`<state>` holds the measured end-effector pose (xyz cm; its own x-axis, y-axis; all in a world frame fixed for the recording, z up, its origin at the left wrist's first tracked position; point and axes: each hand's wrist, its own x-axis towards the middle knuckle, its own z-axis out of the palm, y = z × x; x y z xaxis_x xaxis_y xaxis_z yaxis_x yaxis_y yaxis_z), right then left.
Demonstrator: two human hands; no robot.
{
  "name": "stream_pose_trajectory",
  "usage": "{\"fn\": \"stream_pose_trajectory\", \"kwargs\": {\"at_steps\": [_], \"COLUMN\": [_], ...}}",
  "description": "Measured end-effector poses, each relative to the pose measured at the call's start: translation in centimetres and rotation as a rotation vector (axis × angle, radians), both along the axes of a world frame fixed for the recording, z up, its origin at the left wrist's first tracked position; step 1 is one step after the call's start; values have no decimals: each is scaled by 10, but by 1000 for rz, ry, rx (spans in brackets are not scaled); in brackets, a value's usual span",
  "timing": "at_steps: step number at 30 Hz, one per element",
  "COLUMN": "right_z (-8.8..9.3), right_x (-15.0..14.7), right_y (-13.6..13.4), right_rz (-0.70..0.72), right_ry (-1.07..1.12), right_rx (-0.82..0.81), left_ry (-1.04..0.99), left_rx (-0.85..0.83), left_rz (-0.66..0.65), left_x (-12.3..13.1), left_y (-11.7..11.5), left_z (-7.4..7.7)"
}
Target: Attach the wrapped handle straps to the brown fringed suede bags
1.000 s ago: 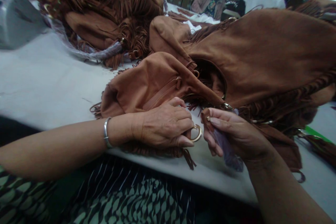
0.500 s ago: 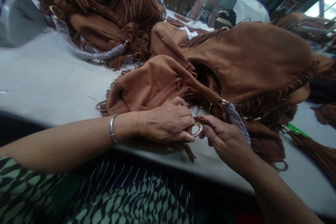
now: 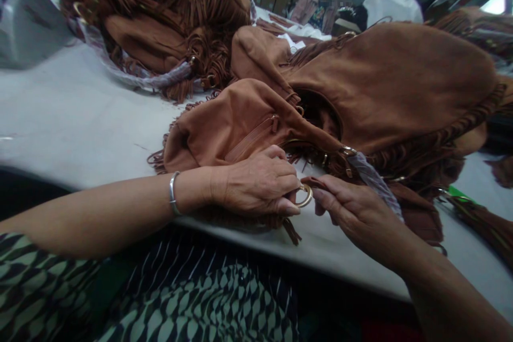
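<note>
A brown suede fringed handbag lies in front of me with its zip pocket facing up. My left hand, a silver bangle at its wrist, is closed on a gold metal ring at the bag's near side. Part of the ring sticks out past the thumb and fingertips. Just right of it, my right hand pinches a narrow brown leather strap whose end reaches to the ring. I cannot tell whether the strap passes through it. A plastic-wrapped handle runs behind my right hand.
A larger brown bag lies behind on the right. Fringed bags are heaped at the back left, beside a grey-white container. The white table has its near edge below my forearms. Another person is across the table.
My right hand has shifted slightly right with the strap. A little more of the ring shows beyond my left fingers, and the view has tilted slightly.
</note>
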<state>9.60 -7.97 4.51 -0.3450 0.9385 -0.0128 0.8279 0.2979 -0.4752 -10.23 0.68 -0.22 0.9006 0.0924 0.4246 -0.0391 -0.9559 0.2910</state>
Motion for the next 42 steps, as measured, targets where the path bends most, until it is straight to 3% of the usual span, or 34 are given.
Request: {"fn": "stream_pose_trajectory", "kwargs": {"at_steps": [5,8,14,20,25,31,34,39,42], "right_z": [-17,-19,-5,9,15,18,22,32,39], "right_x": [5,4,-2,6,19,21,17,11,7], "right_y": [-2,-2,-2,2,9,13,13,14,17], "right_rz": [34,32,-148,-232,-368,-398,-372,-391,-399], "right_ry": [-40,-13,88,529,675,629,603,597,621], "right_rx": [194,194,-133,-623,-840,-1002,-1052,-979,-870], "left_ry": [20,7,-12,31,57,33,30,-98,-185], "left_rx": [22,7,-15,-54,-34,-105,-317,-1265,-1589], "left_rz": [2,-5,-13,-21,-8,-19,-49,-72,-72], "left_x": [0,0,0,1,0,-1,-5,-16,-19], "left_y": [-1,0,1,1,-1,1,5,12,15], "left_z": [0,-2,-4,0,1,1,3,5,7]}}
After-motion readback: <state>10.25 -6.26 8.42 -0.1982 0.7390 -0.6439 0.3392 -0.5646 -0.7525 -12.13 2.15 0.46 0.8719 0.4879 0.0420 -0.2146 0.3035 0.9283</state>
